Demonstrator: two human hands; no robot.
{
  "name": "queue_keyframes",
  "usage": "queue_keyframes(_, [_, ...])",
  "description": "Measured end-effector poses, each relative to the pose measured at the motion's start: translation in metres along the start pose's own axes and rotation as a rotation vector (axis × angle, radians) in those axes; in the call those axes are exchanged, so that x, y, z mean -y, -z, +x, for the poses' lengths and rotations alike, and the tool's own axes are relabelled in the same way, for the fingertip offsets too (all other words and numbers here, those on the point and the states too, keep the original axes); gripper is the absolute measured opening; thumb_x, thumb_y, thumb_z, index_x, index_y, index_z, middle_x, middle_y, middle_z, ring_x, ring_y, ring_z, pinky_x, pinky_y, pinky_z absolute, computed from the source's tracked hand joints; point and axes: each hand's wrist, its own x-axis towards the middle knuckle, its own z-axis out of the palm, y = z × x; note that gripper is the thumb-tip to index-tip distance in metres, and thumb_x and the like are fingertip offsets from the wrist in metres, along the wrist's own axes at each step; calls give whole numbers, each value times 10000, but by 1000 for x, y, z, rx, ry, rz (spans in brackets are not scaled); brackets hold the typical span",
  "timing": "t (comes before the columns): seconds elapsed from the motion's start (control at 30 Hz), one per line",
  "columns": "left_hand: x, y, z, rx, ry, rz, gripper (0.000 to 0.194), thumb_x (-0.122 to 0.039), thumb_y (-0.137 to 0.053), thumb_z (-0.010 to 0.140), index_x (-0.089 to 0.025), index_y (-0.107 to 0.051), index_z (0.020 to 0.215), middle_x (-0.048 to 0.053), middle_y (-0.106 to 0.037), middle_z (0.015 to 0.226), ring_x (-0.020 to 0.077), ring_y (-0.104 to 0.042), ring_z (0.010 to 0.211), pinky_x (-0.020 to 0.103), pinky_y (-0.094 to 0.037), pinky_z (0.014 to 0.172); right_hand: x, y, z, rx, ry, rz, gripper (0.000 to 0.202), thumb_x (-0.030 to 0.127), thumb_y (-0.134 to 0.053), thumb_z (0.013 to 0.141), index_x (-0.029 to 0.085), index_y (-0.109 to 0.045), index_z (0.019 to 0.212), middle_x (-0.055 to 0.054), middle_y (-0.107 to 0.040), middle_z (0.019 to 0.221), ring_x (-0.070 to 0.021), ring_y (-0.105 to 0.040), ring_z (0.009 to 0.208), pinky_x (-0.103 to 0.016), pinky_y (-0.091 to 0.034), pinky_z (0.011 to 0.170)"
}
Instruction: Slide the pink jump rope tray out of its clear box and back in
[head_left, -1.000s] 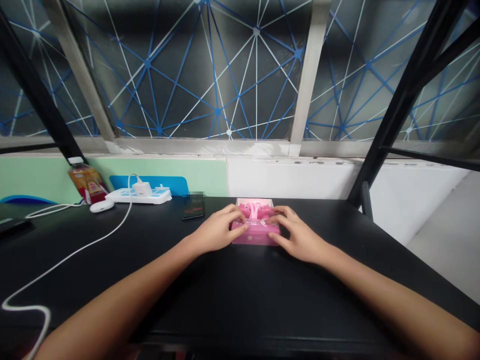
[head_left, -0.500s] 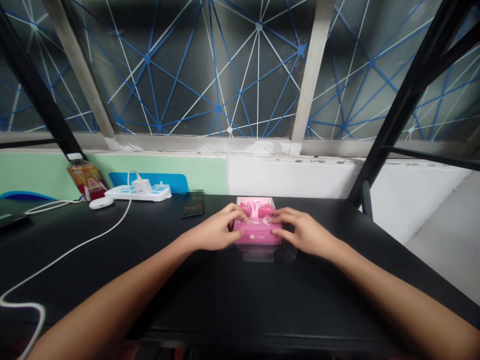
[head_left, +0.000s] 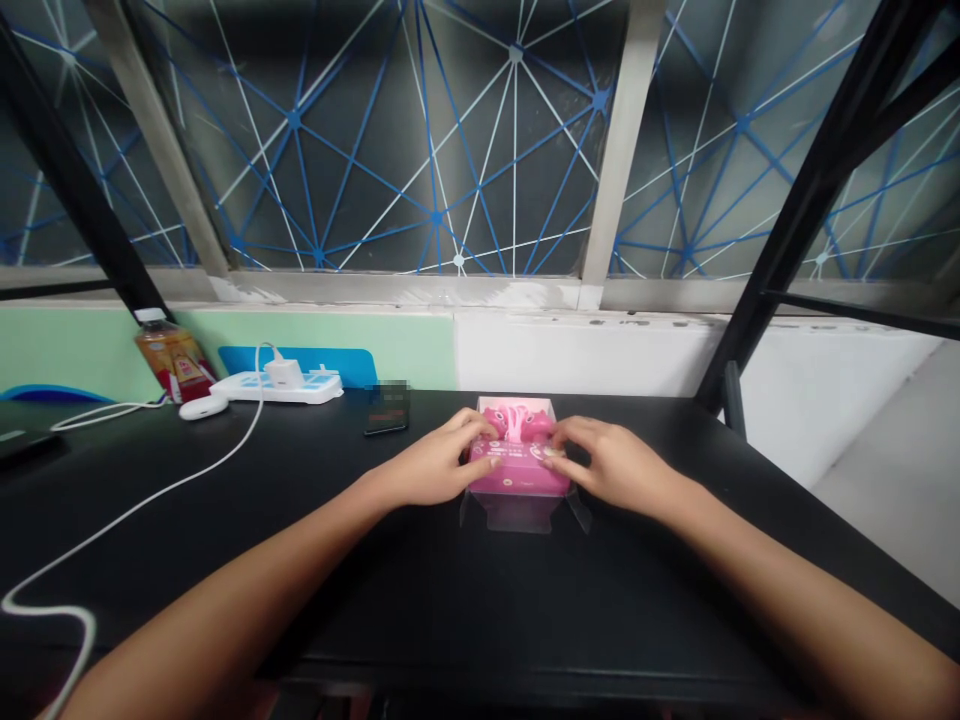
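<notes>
A pink box (head_left: 520, 482) with pale printing lies on the black desk, between my two hands. In its far part sit glossy pink pieces (head_left: 537, 425) with a pale pink cord (head_left: 515, 422); their exact kind I cannot make out. Clear plastic flaps (head_left: 519, 515) spread from its near edge onto the desk. My left hand (head_left: 442, 462) grips the box's left side, thumb on the near part and fingers further back. On the opposite side my right hand (head_left: 611, 465) holds it in the same way, fingers curled and thumb at the near right part.
On the black desk (head_left: 570, 610), a dark phone (head_left: 388, 410) lies left of the box. Further left are a white power strip (head_left: 319, 388) with a charger (head_left: 283, 373), a white case (head_left: 203, 407), a drink bottle (head_left: 176, 357) and a long white cable (head_left: 180, 480).
The box has shifted slightly toward me and to the right. The clear flaps show more widely spread at its near edge. My left thumb lies further over the box.
</notes>
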Motion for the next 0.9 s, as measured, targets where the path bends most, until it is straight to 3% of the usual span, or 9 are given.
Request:
queue_keyframes(0.27, [1,-3,2,-21,0,49,306,-373,-438,988,-283,-535,1265,67,-517,1295,211,-569,1079,383,-470,948,1,-4,0,37,26,-140,318,384,-407,1004,194,-660,1029,-89,-699,1072,-240,-656,982,-396,-516,855])
queue_keyframes(0.37, [1,0,2,-24,5,42,294,-377,-423,995,-287,-558,1241,61,-527,1292,216,-559,1119,387,-454,976,5,0,-2,66,0,-130,342,452,-497,953,187,-628,1125,-117,-652,1193,-263,-624,1060,-412,-513,878])
queue_keyframes(0.53, [4,2,5,-30,18,33,306,-410,-480,965,-277,-575,1224,63,-523,1301,179,-609,950,336,-515,842,23,4,-6,148,81,-130,1017,692,-757,602,151,-440,1403,-212,-411,1472,-407,-379,1335,-567,-369,1032])
queue_keyframes(0.57, [5,1,7,-35,11,38,303,-404,-497,955,-275,-578,1218,63,-524,1300,173,-611,931,321,-519,815,29,4,-7,154,119,-153,980,681,-750,625,141,-460,1390,-226,-406,1471,-419,-357,1346,-592,-332,1046])
queue_keyframes(0.6, [6,0,8,-39,5,47,299,-396,-512,947,-274,-581,1212,61,-528,1297,169,-613,921,309,-520,793,36,3,-8,157,162,-160,787,625,-710,726,144,-531,1321,-217,-463,1426,-398,-389,1327,-576,-333,1044])
queue_keyframes(0.67, [8,-2,12,-50,3,82,288,-377,-520,942,-273,-587,1202,57,-539,1292,165,-619,911,297,-517,781,48,2,-10,182,231,-144,268,377,-584,913,163,-656,1057,-144,-651,1150,-291,-574,1113,-457,-431,949])
queue_keyframes(0.7, [9,-3,13,-54,6,110,284,-371,-518,943,-276,-588,1201,53,-545,1294,166,-621,914,299,-514,792,54,0,-11,226,286,-126,177,286,-533,940,168,-658,982,-110,-677,1044,-247,-614,999,-404,-463,884])
queue_keyframes(0.77, [8,-2,15,-43,9,176,291,-374,-523,941,-286,-586,1211,43,-550,1311,178,-624,957,311,-503,836,62,-1,-13,298,345,-122,165,142,-482,933,169,-642,961,-66,-683,917,-198,-630,839,-328,-487,747])
queue_keyframes(0.9, [9,3,25,-25,13,291,316,-442,-533,931,-304,-595,1208,18,-565,1326,215,-610,1077,329,-474,915,70,1,-17,359,424,-215,210,51,-497,879,134,-634,1015,-76,-691,915,-207,-636,810,-314,-480,638])
